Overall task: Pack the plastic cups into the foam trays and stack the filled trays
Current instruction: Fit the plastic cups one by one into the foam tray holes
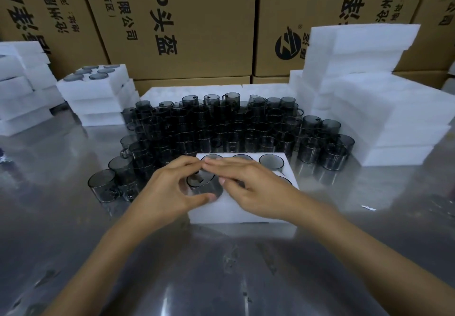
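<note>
On the shiny metal table (73, 229), close to the camera, a foam tray (236, 211) is lying with its round pockets nearly all filled. The left hand (170, 192) is curling thumb and fingers round a smoky plastic cup (204, 187) and seating it in the near-left pocket; the cup is sitting partly in the hole with its rim above the foam. The right hand (248, 182) is lying flat across the tray with fingers straight, pressing on the cups beneath it and gripping nothing. A far-right pocket is showing a cup (270, 161) already sunk level with the foam.

Behind the tray, loose cups (221, 128) are standing in a dense crowd (dozens, packed side by side), so most of the job is probably yet to come. To the far left, filled trays (96, 89) are stacked, the top one showing cup rims. On the right, blank foam pieces (384, 108) are piled high, and cardboard boxes (182, 20) are walling the back.

The step in hand looks like seating one of this tray's last cups. Next, the left hand will likely need to push the cup straight down until it is flush; whether the pockets under the right palm are full cannot be told. Once full, the tray would go onto the left stack.
</note>
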Tool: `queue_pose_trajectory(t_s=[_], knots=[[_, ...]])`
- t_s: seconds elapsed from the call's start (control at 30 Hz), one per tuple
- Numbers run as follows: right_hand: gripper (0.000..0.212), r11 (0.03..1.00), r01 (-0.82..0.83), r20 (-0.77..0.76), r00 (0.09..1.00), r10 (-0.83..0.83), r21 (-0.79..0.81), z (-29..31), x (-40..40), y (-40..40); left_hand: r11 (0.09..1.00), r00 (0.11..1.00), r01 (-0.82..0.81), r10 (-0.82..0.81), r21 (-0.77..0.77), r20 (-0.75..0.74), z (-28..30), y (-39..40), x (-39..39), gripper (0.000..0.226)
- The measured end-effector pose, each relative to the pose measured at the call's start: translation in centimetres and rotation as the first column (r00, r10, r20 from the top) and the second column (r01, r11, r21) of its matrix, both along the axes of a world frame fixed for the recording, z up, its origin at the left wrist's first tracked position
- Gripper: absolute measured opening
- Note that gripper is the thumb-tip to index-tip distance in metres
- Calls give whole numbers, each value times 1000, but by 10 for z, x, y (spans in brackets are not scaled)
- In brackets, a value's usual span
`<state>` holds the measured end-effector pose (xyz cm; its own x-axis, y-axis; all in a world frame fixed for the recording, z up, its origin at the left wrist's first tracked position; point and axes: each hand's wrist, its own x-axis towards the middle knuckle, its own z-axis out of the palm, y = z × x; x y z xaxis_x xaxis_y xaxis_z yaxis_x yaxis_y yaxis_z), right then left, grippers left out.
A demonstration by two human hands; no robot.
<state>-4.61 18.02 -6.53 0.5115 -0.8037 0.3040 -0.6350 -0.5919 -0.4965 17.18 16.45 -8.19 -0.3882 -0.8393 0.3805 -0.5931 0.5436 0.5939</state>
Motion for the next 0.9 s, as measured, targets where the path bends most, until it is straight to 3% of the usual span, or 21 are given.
queue_pose_trajectory(t_s=[0.07,0.17,0.3,0.43,0.57,0.7,0.9], knots=[[40,998,28,-70,997,-32,-56,-5,1,-1,1000,1000,16,-17,24,22,0,-3,-2,61],[33,989,80,-56,995,-88,-123,-12,-1,-1,999,996,-4,0,40,93,-7,-4,-3,65],[32,980,114,-40,992,-122,-161,-24,3,5,963,992,106,-86,247,-92,-21,1,1,66],[37,976,124,-93,985,-142,-180,-34,3,14,927,976,134,-61,351,-211,-29,2,1,50],[40,980,118,-141,980,-141,-161,-34,3,15,924,991,70,-23,375,-129,-33,1,3,54],[48,977,106,-236,960,-149,-187,-36,5,15,984,994,60,-74,168,83,-36,-2,4,54],[48,967,103,-322,930,-177,-233,-32,10,19,985,988,39,-63,165,139,-37,-3,5,59]])
